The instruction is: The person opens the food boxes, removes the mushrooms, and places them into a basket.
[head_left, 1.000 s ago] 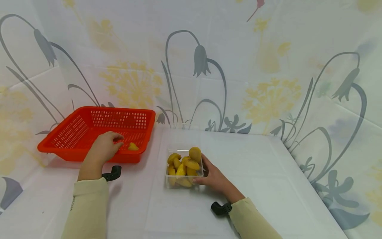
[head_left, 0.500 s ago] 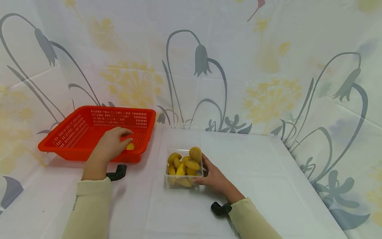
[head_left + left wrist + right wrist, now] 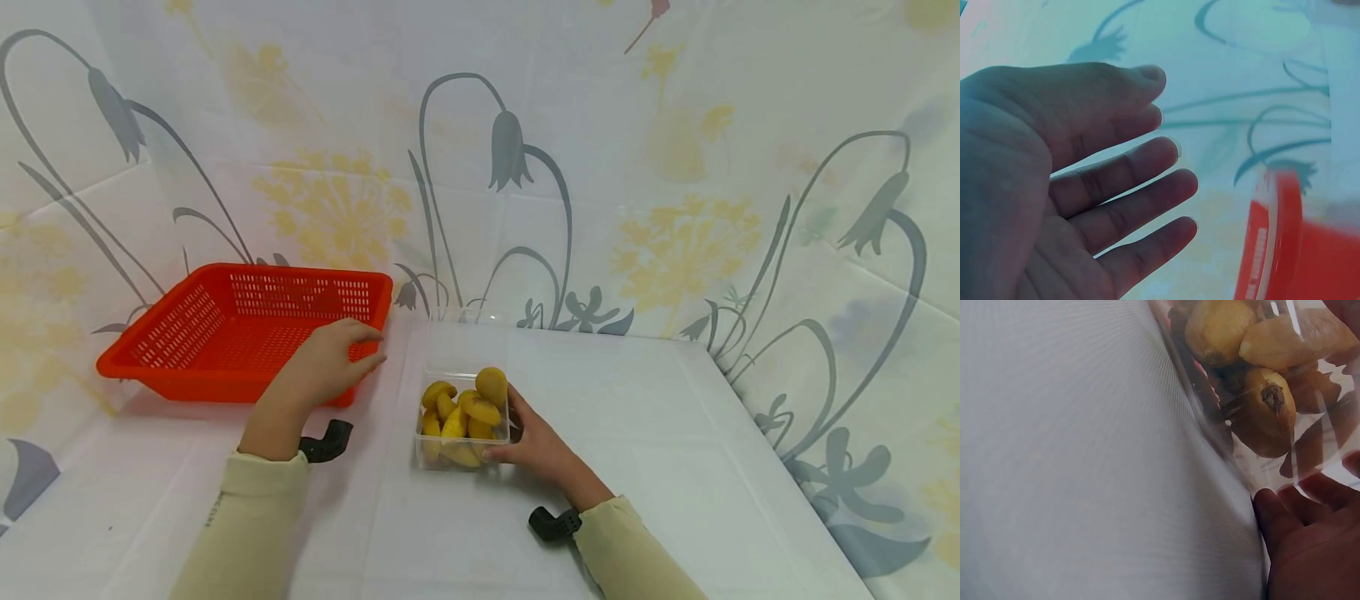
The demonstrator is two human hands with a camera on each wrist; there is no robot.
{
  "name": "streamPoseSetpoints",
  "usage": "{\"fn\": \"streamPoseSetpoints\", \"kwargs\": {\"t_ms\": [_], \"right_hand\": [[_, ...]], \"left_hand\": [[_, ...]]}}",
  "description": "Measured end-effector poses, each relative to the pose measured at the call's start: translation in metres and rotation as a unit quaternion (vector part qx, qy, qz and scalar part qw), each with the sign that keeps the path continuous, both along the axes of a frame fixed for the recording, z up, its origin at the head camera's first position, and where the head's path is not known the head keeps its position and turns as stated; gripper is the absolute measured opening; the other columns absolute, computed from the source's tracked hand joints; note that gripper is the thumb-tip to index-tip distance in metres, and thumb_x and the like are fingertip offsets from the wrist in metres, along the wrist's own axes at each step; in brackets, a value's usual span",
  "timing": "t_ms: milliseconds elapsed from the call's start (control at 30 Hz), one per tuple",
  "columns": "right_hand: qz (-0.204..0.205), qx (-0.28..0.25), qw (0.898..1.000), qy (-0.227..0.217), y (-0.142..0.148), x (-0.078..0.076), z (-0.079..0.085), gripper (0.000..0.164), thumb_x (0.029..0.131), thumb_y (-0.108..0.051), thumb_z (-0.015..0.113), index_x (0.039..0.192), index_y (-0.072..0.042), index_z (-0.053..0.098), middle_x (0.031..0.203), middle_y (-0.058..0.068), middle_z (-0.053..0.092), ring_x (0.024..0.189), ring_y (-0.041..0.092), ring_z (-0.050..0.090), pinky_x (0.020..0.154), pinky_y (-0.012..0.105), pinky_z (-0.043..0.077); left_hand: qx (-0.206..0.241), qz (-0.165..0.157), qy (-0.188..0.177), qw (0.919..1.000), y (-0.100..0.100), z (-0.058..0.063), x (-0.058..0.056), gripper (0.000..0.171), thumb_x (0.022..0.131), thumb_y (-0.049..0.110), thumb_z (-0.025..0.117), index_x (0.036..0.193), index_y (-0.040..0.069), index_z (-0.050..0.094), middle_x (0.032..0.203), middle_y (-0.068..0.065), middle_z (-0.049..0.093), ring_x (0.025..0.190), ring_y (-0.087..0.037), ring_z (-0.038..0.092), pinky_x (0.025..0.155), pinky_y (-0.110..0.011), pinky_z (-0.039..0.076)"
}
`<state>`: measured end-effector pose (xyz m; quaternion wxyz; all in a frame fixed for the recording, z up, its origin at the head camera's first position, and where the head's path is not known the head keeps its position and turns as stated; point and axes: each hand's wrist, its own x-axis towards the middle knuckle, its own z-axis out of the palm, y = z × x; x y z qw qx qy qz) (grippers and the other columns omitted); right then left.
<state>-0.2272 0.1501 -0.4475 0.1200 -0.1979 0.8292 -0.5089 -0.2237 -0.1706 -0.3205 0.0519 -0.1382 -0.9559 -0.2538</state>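
My left hand [image 3: 330, 358] hovers over the front right corner of a red plastic basket [image 3: 217, 385], fingers spread and nothing between them. The left wrist view shows its bare palm and loose fingers [image 3: 1141, 175], with the basket's rim [image 3: 1288, 219] below right. My right hand [image 3: 536, 446] holds a clear plastic box [image 3: 423, 457] by its right side, thumb on the front wall and fingers behind. Several yellow mushrooms [image 3: 480, 408] fill the box, one rising above the rim. In the right wrist view, fingertips [image 3: 1266, 503] lie against the box wall near a mushroom [image 3: 1266, 415].
A white cloth covers the table [image 3: 637, 467]. Behind it hangs a flower-printed sheet [image 3: 675, 167]. The basket stands at the back left, the box right of it. A clear lid-like thing [image 3: 480, 318] shows faintly behind the box. Each wrist wears a black camera mount [image 3: 326, 442].
My left hand has moved rightward across the basket to its right end. The yellow mushroom lying in the basket is now hidden behind that hand. My right hand and the box stay put.
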Motion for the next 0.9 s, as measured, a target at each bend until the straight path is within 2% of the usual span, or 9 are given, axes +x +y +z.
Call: {"fn": "streamPoseSetpoints", "kwargs": {"t_ms": [200, 433, 667, 900], "right_hand": [[0.006, -0.008, 1.000, 0.003, 0.000, -0.002, -0.001, 0.117, 0.072, -0.035, 0.085, 0.157, -0.024, 0.006, 0.161, 0.003, 0.021, 0.146, 0.027, 0.029, 0.116, 0.048, 0.031], [0.001, -0.006, 1.000, -0.003, 0.000, -0.002, -0.003, 0.114, 0.072, -0.036, 0.085, 0.157, -0.024, 0.009, 0.161, 0.001, 0.022, 0.147, 0.028, 0.028, 0.117, 0.049, 0.029], [-0.004, -0.003, 1.000, -0.007, 0.000, -0.002, -0.003, 0.111, 0.074, -0.036, 0.084, 0.156, -0.026, 0.010, 0.161, -0.001, 0.023, 0.146, 0.027, 0.030, 0.116, 0.048, 0.031], [-0.001, 0.000, 1.000, -0.006, 0.000, -0.002, -0.003, 0.110, 0.074, -0.034, 0.083, 0.156, -0.028, 0.010, 0.160, -0.002, 0.024, 0.145, 0.026, 0.031, 0.116, 0.047, 0.031]], "left_hand": [[0.006, -0.029, -0.005, 0.9996, 0.018, -0.002, 0.003, 0.036, 0.092, 0.028, 0.066, 0.122, 0.010, 0.065, 0.126, -0.013, 0.062, 0.119, -0.033, 0.056, 0.102, -0.052, 0.047], [-0.003, -0.067, 0.007, 0.9977, 0.036, -0.004, 0.008, 0.035, 0.091, 0.029, 0.067, 0.122, 0.013, 0.065, 0.124, -0.008, 0.064, 0.117, -0.028, 0.059, 0.099, -0.048, 0.051], [-0.014, -0.103, 0.005, 0.9946, 0.051, -0.008, 0.010, 0.036, 0.091, 0.029, 0.066, 0.123, 0.014, 0.064, 0.123, -0.005, 0.063, 0.116, -0.025, 0.059, 0.099, -0.046, 0.051], [-0.006, -0.129, -0.003, 0.9916, 0.063, -0.012, 0.014, 0.037, 0.091, 0.031, 0.066, 0.125, 0.017, 0.063, 0.124, -0.002, 0.063, 0.115, -0.023, 0.059, 0.098, -0.043, 0.052]]}}
